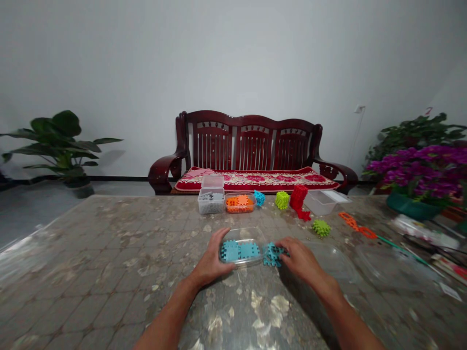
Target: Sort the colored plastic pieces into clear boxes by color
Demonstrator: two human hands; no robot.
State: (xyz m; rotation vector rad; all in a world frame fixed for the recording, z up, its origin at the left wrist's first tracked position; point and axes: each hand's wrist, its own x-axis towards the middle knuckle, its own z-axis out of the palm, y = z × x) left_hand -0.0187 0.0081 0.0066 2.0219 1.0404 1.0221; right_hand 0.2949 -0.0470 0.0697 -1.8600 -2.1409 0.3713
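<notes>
Plant [65,141] far left; left hand [211,257] clasps the tub [243,265] of teal tiles [249,250] on the counter [109,248], grey box [210,208] and orange box [239,210] behind; right hand [297,256] pinches teal pieces [271,255] beside the tub, clear lid [332,260] next, flowers [419,167] far right!

Apparently no readable text or numbers anywhere.

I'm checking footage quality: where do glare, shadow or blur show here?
Head view: pale glare whitens the table along its left edge; head view: a dark shadow falls below the right hand; head view: the purple flowers look soft.
</notes>
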